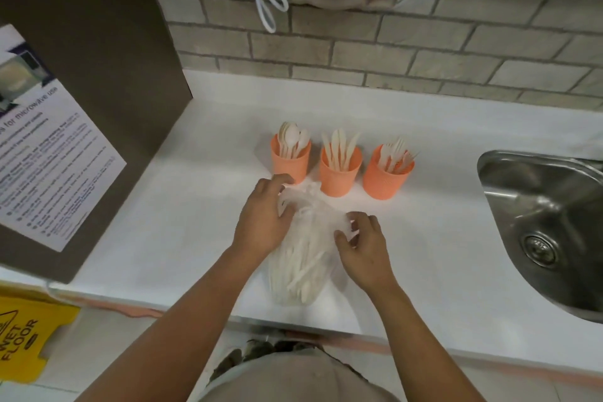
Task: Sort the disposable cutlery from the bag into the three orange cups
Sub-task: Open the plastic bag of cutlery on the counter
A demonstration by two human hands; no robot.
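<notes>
A clear plastic bag (301,266) full of white disposable cutlery lies on the white counter (182,222), its mouth pointing toward the cups. My left hand (264,209) grips the bag's gathered mouth on the left. My right hand (360,243) pinches the plastic on the right side. Behind the bag stand three orange cups in a row. The left cup (290,158) holds spoons, the middle cup (340,170) holds knives, and the right cup (386,173) holds forks.
A steel sink (551,225) is set into the counter at the right. A brown cabinet side with a printed notice (49,140) stands at the left. A brick wall runs behind, with white cords hanging. A yellow wet-floor sign (23,339) sits low left.
</notes>
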